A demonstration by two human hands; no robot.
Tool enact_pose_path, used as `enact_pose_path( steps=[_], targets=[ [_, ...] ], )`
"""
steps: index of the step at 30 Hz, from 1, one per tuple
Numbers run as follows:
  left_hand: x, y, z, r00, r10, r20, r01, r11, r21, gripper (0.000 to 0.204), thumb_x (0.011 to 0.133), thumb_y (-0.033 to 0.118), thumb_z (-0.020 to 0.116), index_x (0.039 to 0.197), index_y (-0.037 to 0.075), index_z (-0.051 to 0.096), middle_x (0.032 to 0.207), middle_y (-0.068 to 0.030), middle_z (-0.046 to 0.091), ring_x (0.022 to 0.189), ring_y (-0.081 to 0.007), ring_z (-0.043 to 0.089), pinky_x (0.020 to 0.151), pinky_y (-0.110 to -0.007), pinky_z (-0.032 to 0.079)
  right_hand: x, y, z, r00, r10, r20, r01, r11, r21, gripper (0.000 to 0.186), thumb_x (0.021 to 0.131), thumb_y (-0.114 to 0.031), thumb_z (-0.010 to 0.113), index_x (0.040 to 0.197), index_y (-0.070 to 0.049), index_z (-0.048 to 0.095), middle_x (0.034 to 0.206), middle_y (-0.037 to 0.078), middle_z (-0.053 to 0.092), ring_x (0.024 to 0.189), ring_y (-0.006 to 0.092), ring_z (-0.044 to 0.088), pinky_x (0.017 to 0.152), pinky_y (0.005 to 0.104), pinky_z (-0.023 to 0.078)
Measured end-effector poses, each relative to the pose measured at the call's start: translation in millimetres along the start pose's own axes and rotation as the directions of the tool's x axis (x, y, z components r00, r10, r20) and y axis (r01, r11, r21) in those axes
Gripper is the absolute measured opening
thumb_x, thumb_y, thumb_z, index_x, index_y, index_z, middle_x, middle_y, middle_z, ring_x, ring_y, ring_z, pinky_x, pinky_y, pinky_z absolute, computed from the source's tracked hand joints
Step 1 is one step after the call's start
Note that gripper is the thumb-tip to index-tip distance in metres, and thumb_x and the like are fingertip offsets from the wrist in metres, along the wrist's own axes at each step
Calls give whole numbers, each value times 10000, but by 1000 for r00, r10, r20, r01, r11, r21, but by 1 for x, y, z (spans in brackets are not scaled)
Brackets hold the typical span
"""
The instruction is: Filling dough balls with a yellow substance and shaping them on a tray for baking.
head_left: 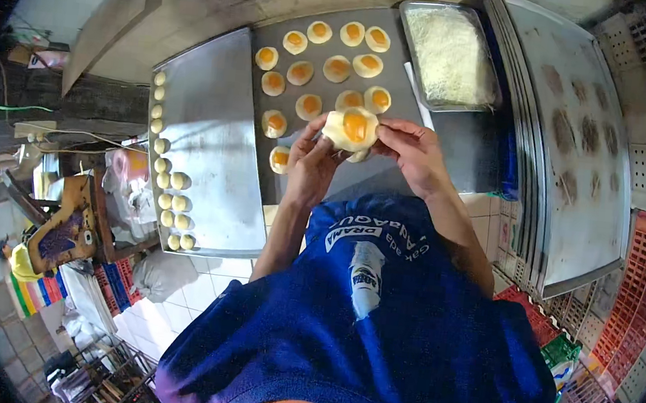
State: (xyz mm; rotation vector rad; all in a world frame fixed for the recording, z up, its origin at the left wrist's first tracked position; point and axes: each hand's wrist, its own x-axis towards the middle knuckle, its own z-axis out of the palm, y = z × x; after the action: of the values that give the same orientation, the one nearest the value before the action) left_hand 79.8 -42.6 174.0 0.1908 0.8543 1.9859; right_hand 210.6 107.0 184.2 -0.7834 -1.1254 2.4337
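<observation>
Hovering above a grey-topped counter [278,28], a soft, flattened disc of pale cream dough [337,128] with a glossy orange filling [355,128] at its middle is held up by both bare hands. Its left edge is pinched by the fingers of the left hand [311,167], and its right edge is gripped between the thumb and fingers of the right hand [416,158]. The hands are brought near each other, with the disc spanning the gap. Beyond them, more than a dozen round dough pieces with orange centres [299,72] are spread over the counter. To the left, small pale dough balls [179,203] are lined up along the outer side of a wide silver metal tray [222,112]. At the upper right, a rectangular metal tray [470,109] is filled with pale, crumbly-looking matter [452,58]; beside it, large, stained metal sheets [581,221] are stacked.
</observation>
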Motion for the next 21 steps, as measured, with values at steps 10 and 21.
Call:
enact_pose_path(
  steps=[10, 21],
  targets=[
    [1, -25, 130, 755, 656, 4, -582, 667, 465, 391, 983, 134, 556, 1335, -27, 502, 1183, -145, 638, 1028, -224, 645, 920, -311, 507, 4, -50, 21, 720, -690, 69, 589, 556, -586, 369, 763, 0, 795, 1113, 22, 679, 1015, 109, 692, 890, 160, 642, 799, 248, 523],
    [6, -6, 84, 927, 374, -26, -375, 926, -44, 377, 985, 204, 588, 1288, -17, 549, 1155, -134, 655, 1009, -184, 646, 868, -258, 501, -32, -102, 52, 843, -513, 162, 526, 723, -448, 390, 687, 30, 818, 1059, 32, 700, 973, 81, 681, 817, 140, 614, 743, 238, 509]
  ],
)
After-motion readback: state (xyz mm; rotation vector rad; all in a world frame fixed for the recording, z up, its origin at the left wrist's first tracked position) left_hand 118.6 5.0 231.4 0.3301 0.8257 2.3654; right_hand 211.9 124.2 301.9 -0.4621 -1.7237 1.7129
